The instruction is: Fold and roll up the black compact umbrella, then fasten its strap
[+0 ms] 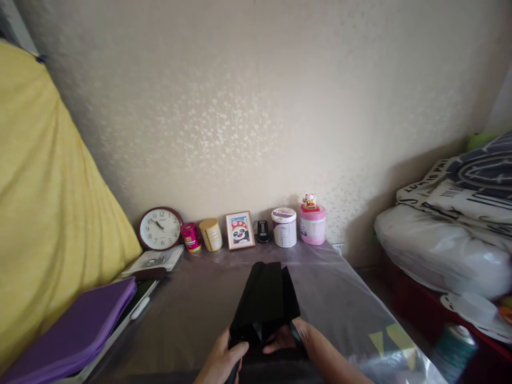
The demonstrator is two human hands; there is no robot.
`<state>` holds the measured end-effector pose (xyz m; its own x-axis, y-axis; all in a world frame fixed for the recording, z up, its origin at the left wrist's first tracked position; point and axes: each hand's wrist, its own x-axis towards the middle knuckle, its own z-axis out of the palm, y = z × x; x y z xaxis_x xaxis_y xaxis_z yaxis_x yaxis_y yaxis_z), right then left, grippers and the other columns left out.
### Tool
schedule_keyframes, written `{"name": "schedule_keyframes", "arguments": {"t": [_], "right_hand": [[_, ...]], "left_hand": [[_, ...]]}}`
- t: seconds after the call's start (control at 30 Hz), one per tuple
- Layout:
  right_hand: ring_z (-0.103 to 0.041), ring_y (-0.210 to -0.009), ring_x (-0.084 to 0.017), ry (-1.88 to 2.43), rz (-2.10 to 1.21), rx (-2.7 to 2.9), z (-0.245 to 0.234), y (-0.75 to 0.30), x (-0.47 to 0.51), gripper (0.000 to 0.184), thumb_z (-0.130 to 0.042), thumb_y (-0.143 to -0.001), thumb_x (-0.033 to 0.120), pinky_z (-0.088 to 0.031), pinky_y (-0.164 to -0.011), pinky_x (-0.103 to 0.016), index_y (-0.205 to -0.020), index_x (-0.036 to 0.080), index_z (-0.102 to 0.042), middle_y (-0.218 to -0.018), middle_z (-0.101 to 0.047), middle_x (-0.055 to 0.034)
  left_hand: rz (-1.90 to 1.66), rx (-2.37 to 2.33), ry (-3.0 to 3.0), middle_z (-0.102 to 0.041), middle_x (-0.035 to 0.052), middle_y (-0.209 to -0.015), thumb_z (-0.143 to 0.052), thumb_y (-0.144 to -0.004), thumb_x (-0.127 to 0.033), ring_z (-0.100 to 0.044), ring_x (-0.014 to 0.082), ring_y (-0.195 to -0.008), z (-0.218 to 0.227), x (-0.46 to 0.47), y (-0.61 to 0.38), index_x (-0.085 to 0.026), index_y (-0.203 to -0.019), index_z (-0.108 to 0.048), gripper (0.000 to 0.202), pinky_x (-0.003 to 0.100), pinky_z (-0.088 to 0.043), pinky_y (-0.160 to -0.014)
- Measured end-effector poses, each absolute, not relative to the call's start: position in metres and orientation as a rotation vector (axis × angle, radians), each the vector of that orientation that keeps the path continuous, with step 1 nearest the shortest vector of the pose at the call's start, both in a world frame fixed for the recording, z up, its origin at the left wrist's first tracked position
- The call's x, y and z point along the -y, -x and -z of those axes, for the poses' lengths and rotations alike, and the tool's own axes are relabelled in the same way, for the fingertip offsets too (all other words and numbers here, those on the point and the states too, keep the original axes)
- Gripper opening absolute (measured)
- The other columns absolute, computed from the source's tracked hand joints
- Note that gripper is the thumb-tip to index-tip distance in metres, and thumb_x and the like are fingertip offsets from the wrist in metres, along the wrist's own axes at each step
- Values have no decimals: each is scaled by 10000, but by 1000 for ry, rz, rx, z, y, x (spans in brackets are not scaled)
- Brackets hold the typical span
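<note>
A black, fabric-like folded item (262, 298) stands in front of me above the table, its panels hanging loose and its near end gaping; it looks like a bag or pouch, but I cannot tell its exact kind. My left hand (228, 352) grips its near left edge, thumb on top. At the near right, my right hand (282, 338) reaches into the gap beneath the panels. Its fingers point left and look stretched out, partly hidden by the dark material. A dark strip crosses near the right wrist.
Along the wall stand a clock (161, 229), a pink can (191, 237), a yellow can (211, 234), a framed panda picture (240, 230), a small black object (263, 232), a white tub (284, 228) and a pink tub (312, 226). Purple folders (80, 325) lie left.
</note>
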<state>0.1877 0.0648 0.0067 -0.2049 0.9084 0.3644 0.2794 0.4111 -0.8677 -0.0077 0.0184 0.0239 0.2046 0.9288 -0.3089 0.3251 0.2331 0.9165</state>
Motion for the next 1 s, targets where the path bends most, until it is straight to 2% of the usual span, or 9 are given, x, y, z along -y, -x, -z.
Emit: {"name": "schedule_keyframes", "arguments": {"t": [0.13,0.2,0.27,0.37,0.47,0.6,0.67,0.77,1.0], "right_hand": [[-637,-852,-193,899,-1880,1571,-12,-197,-59,268,-505,-761,354,-512,-702,-315,-929,194,-640,-911,-675,-72],[-606,-941,-217,808,-2087,1357,-12,-209,-58,391,-565,-705,357,-494,-758,-333,-1064,204,-574,-1064,-625,-86],[-622,-895,-224,819,-2095,1195,-11,-224,-58,489,-625,-642,319,-502,-707,-327,-1111,224,-525,-1073,-619,-83],[-651,-731,-192,961,-2023,1014,-11,-249,-58,410,-630,-626,266,-503,-615,-296,-1023,209,-543,-888,-661,-51],[-642,-677,-166,1087,-1843,1075,-13,-272,-60,315,-593,-679,292,-499,-641,-314,-979,205,-561,-829,-654,-40],[-626,-754,-217,1484,-1095,1425,-17,-294,-70,218,-546,-705,346,-479,-685,-347,-847,201,-624,-800,-659,-67],[-609,-823,-231,1589,-709,1484,-22,-299,-74,183,-519,-711,332,-451,-745,-342,-808,227,-634,-818,-660,-60],[-601,-860,-218,1582,-390,1557,-37,-297,-75,221,-451,-766,336,-431,-773,-326,-880,249,-619,-883,-660,-52],[-630,-669,-173,1532,-645,1637,-44,-267,-69,326,-432,-791,401,-461,-616,-269,-991,182,-566,-746,-662,-25]], "left_hand": [[-654,-1396,-1375,-399,-113,-495,-405,-783,-298,-430,74,-300,-17,-19,0,-204,-1108,-341,344,177,-348,-310],[-636,-1416,-1417,-429,-96,-542,-373,-807,-297,-424,67,-301,-16,-19,-2,-192,-1150,-302,366,178,-354,-307],[-578,-1457,-1477,-501,-50,-633,-333,-831,-313,-439,61,-308,-17,-19,-3,-175,-1164,-289,364,178,-358,-310],[-424,-1564,-1617,-588,40,-811,-272,-858,-357,-497,62,-338,-21,-22,-4,-165,-1188,-268,382,173,-368,-331],[-354,-1627,-1688,-613,87,-862,-272,-857,-380,-532,78,-360,-23,-26,-5,-131,-1187,-277,413,178,-369,-352],[-265,-1748,-1801,-639,114,-788,-269,-854,-385,-572,128,-407,-24,-30,-6,-73,-1170,-331,448,229,-405,-438],[-219,-1829,-1882,-644,142,-797,-283,-850,-374,-631,190,-559,-25,-30,-6,-51,-1171,-357,461,274,-433,-538],[-142,-1939,-1979,-642,175,-865,-313,-840,-356,-631,262,-806,-25,-30,-8,-26,-1198,-366,490,332,-432,-673],[-16,-2026,-2068,-650,152,-870,-294,-846,-335,-622,251,-818,-20,-28,-12,1,-1277,-301,546,326,-432,-677]]}}
